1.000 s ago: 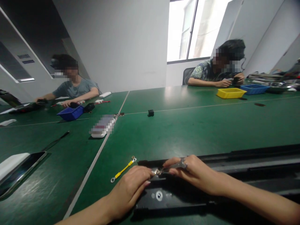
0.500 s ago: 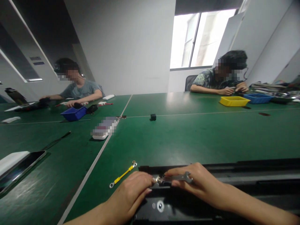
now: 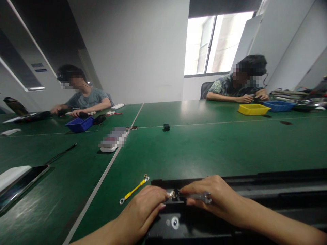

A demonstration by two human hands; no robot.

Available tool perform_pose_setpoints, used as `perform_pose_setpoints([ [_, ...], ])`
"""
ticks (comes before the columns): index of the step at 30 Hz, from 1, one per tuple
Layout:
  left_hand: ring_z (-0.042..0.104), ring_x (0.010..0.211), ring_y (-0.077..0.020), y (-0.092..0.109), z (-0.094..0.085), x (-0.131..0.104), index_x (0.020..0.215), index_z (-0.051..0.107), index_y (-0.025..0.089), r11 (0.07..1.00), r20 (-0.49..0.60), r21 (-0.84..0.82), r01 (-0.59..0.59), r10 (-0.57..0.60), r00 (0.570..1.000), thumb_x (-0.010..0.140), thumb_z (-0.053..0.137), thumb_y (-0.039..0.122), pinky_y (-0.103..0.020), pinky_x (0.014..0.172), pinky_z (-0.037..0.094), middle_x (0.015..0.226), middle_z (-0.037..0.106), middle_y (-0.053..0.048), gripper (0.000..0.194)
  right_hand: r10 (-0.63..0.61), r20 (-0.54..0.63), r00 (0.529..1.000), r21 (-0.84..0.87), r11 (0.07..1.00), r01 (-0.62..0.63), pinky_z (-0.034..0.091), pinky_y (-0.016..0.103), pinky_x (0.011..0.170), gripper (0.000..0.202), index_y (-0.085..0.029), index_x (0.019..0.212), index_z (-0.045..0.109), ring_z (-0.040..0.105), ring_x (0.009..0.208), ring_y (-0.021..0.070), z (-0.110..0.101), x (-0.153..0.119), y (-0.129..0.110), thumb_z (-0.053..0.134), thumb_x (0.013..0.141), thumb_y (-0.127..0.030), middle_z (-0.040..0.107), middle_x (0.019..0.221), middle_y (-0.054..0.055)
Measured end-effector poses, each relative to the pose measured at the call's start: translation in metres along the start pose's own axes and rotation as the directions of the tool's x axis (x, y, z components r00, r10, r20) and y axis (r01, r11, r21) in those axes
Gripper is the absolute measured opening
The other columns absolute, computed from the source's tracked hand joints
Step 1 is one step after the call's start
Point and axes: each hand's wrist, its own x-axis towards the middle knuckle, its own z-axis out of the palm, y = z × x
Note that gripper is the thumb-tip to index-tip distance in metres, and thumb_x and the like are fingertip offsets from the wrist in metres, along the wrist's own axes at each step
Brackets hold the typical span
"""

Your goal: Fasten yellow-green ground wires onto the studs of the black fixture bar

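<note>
My right hand (image 3: 217, 195) is closed around a small open-ended wrench (image 3: 206, 197), whose open jaw sticks out toward the right. The wrench's other end reaches a small shiny metal fastener (image 3: 174, 194) on the black metal frame (image 3: 196, 221). From the left, my left hand (image 3: 145, 204) is closed with its fingertips pinched right beside that fastener; what they hold is hidden. A short yellow cable (image 3: 134, 189) with ring terminals lies on the table left of the frame, near a small brass-coloured piece (image 3: 145, 176).
A black cube (image 3: 166, 127) and a white device (image 3: 112, 140) stand on the green table (image 3: 204, 146). A phone (image 3: 22, 185) lies at left. Across the table two people work beside blue (image 3: 79, 125) and yellow (image 3: 254, 109) bins. The long frame runs off to the right.
The wrench has turned slightly, its free jaw now a little lower and further right. My left hand stays at the fastener. The left co-worker's far hand has shifted.
</note>
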Motion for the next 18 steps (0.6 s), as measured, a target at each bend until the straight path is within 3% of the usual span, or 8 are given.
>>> perform_pose_setpoints([
  [10,0.055,0.105,-0.0210,0.0003,0.0002,0.0002,0.115,0.050,0.018,1.000,-0.015,0.007,-0.018,0.018,1.000,0.097,0.037,0.012,-0.033,0.095,0.044,0.111,0.061,-0.008,0.023,-0.077,-0.043,0.996,-0.044,0.996,0.075,0.045,0.023,0.068,0.025,-0.020,0.111,0.063,0.068,0.078,0.0153,0.0032,-0.0011,0.0017,0.051,0.095,-0.034,0.072,0.092,0.005],
  [18,0.055,0.103,-0.0220,-0.0027,0.0022,-0.0017,0.114,0.051,0.017,1.000,-0.021,0.025,-0.018,0.018,1.000,0.097,0.037,0.013,-0.035,0.094,0.044,0.110,0.061,-0.008,0.022,-0.068,0.007,0.998,-0.024,0.997,0.068,0.045,0.024,0.071,0.026,-0.020,0.113,0.062,0.067,0.082,0.0157,0.0011,0.0007,-0.0014,0.050,0.095,-0.034,0.071,0.096,0.004],
])
